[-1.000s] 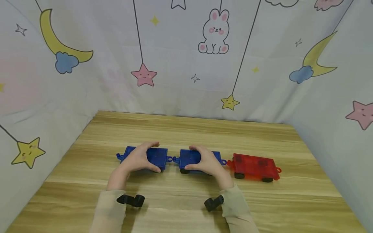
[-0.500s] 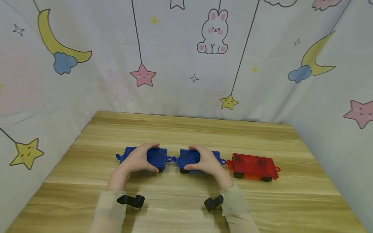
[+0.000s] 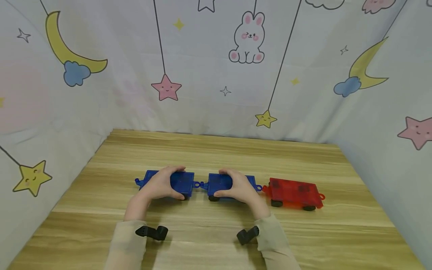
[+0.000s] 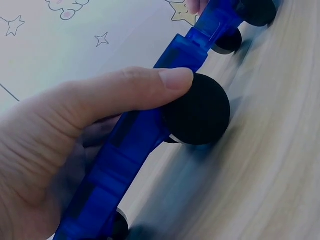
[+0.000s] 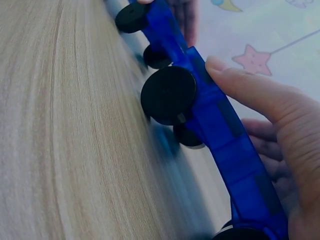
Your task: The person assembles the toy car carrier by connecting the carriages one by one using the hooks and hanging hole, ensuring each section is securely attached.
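Observation:
Two see-through blue flatbed toy wagons with black wheels stand in line on the wooden table. My left hand [image 3: 160, 183] holds the left wagon [image 3: 182, 182] across its width, the thumb on the near side just over a wheel [image 4: 197, 110]. The right wagon [image 3: 217, 182] is gripped the same way by my right hand [image 3: 239, 187], whose thumb lies along its near edge in the right wrist view. Between them, the left wagon's ring [image 3: 196, 185] is right at the right wagon's hook [image 3: 203, 185]. The far fingers of both hands are partly hidden behind the wagons.
A red see-through wagon [image 3: 293, 192] stands to the right, its hook [image 3: 265, 189] overlapping the right blue wagon's ring [image 3: 258, 188]. A white curtain [image 3: 209, 105] with printed stars, moons and a rabbit encloses the table [image 3: 202, 232] at the back and sides.

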Demonstrator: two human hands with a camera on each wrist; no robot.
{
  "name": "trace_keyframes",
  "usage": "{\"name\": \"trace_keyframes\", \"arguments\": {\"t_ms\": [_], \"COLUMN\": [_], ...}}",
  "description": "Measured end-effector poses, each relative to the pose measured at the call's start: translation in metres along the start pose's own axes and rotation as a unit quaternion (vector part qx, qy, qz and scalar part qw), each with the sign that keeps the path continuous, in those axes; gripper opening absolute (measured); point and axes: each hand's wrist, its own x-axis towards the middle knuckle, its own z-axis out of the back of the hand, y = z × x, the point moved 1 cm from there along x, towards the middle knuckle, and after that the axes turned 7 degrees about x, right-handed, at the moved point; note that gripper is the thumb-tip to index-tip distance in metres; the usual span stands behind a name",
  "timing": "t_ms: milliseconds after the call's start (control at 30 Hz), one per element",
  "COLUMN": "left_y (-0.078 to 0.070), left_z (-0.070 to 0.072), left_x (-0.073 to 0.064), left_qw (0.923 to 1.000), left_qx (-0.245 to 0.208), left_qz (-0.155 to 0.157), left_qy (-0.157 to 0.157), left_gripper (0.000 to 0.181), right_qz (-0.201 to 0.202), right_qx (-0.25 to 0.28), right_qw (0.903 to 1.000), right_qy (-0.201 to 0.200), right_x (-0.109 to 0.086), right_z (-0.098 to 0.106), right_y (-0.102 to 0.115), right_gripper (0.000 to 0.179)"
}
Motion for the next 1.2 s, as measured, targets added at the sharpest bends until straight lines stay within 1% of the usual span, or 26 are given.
{"name": "trace_keyframes", "arguments": {"t_ms": [233,467,800,1200], "left_y": [0.0009,0.0015,0.0021,0.0022], "left_z": [0.0002,0.0010,0.0015,0.0005], "left_x": [-0.0001,-0.0006,-0.0014,-0.0007], "left_qw": [1.0000,0.9998,0.9995,0.9996], "left_qx": [-0.008,-0.018,-0.029,-0.028], "left_qz": [-0.001,0.005,0.000,-0.001], "left_qy": [-0.005,-0.009,-0.012,-0.011], "left_gripper": [0.097,0.097,0.097,0.098], "right_qz": [-0.005,-0.007,-0.002,-0.002], "right_qx": [-0.004,-0.003,-0.004,-0.008], "right_qw": [1.0000,1.0000,1.0000,1.0000], "right_qy": [-0.004,-0.003,-0.005,-0.004], "right_x": [0.0001,0.0002,0.0002,0.0002], "right_z": [-0.0008,-0.0004,-0.0015,-0.0019], "right_y": [-0.0023,-0.0020,-0.0030,-0.0021], "right_gripper": [0.076,0.077,0.077,0.078]}}
